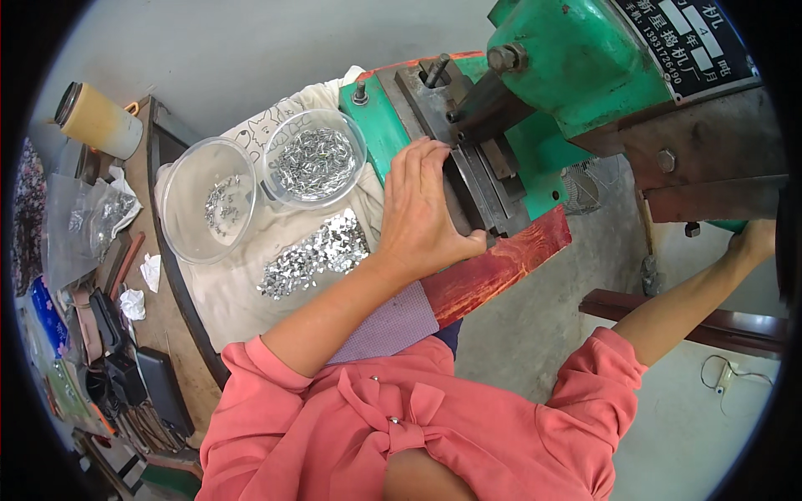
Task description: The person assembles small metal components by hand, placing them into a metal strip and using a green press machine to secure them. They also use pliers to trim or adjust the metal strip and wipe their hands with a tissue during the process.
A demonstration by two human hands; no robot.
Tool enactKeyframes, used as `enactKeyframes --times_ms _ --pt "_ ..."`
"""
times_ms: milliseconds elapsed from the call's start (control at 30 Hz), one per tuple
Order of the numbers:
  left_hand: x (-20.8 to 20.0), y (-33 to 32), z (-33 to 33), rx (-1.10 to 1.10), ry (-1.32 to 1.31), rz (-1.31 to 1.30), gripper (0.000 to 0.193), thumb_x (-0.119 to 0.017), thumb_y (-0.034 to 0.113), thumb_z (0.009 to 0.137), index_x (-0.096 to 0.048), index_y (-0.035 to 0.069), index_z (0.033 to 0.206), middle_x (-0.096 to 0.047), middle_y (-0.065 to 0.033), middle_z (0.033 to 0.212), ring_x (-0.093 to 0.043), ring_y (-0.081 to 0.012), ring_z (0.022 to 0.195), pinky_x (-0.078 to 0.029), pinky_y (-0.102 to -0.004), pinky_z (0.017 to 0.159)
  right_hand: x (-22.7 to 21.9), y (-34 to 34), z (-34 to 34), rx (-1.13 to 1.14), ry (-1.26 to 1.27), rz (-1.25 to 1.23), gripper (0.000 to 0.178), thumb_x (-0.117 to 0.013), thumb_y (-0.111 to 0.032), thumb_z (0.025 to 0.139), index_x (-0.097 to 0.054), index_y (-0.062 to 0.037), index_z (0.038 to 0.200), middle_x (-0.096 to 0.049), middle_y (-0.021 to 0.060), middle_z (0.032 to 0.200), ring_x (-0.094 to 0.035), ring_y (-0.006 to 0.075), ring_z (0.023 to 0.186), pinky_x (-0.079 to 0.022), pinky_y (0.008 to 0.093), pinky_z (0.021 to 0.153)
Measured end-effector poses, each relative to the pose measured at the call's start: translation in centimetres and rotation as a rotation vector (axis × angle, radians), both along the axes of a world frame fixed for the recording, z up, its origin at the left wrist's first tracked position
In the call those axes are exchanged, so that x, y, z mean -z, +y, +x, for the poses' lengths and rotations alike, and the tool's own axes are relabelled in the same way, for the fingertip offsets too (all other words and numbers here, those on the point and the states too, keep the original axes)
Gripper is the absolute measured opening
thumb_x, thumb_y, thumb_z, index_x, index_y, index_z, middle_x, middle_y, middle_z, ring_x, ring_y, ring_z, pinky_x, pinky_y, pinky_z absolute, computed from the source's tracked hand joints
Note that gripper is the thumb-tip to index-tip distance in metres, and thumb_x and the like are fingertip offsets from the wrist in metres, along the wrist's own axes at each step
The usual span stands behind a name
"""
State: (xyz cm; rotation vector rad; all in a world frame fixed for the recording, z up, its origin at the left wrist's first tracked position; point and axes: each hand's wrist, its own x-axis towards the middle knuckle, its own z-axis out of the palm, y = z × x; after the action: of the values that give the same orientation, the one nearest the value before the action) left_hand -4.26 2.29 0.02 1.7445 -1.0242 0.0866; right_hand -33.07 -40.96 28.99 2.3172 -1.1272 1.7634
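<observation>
My left hand [418,200] rests along the near edge of a dark steel die [489,188] on a green hand press [576,63]. Its fingers reach toward the far end of the die and its thumb is spread toward the near end. If a small piece lies under the fingertips, it is hidden. Above the die hangs the dark press ram [493,104]. My right hand [758,238] is stretched out to the far right, beside a green part behind the press's steel arm [710,159]. The picture's dark rim and the machine hide its fingers.
Left of the press, a clear tub [313,200] holds many small metal pieces; another tub [180,230] holds a few. A pile of shiny flat bits [322,255] lies on the beige cloth [225,309]. A yellow tumbler [100,121] stands at far left. A red wooden board [501,267] borders the press.
</observation>
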Motion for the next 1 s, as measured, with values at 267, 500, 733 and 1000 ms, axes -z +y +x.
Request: enactKeyframes --times_ms 267,500,733,1000 --pt "0.1 1.3 0.9 0.106 0.173 0.038 0.104 -0.092 0.029 0.053 -0.038 -0.002 0.136 -0.043 -0.0236 0.135 -0.043 -0.042 0.127 -0.035 -0.0477 0.11 19.2 21.2 12.4 -0.005 -0.259 -0.255 0.035 -0.061 -0.023 0.1 -0.058 0.0109 0.109 -0.064 0.0173 0.106 -0.062 0.0229 0.092 -0.051 0.037 0.084" --pt "-1.3 1.7 2.1 0.159 0.252 0.092 0.102 -0.094 0.033 0.053 -0.043 0.001 0.136 -0.039 -0.0196 0.134 -0.041 -0.0395 0.125 -0.037 -0.0467 0.104 26.5 26.5 16.8 -0.617 0.33 0.936 0.026 -0.055 -0.022 0.103 -0.068 -0.0001 0.1 -0.063 0.0023 0.085 -0.049 0.0039 0.067 -0.035 0.02 0.055" --pt "-1.3 1.0 2.2 0.152 0.256 0.085 0.097 -0.094 0.036 0.052 -0.05 -0.001 0.129 -0.04 -0.0193 0.133 -0.041 -0.039 0.124 -0.038 -0.0462 0.103 24.6 24.2 17.6 -0.813 0.292 1.283 0.025 -0.063 -0.017 0.098 -0.066 0.0032 0.112 -0.065 0.0033 0.086 -0.055 0.0055 0.072 -0.041 0.02 0.061" --pt "-1.2 0.7 2.2 0.152 0.251 0.076 0.093 -0.093 0.038 0.053 -0.051 -0.002 0.127 -0.042 -0.0197 0.13 -0.042 -0.0384 0.122 -0.038 -0.0465 0.101 23.8 28.9 14.9 -0.632 0.317 0.789 0.022 -0.067 -0.015 0.094 -0.063 0.0024 0.107 -0.068 0.0063 0.09 -0.065 0.0158 0.08 -0.051 0.0281 0.066"
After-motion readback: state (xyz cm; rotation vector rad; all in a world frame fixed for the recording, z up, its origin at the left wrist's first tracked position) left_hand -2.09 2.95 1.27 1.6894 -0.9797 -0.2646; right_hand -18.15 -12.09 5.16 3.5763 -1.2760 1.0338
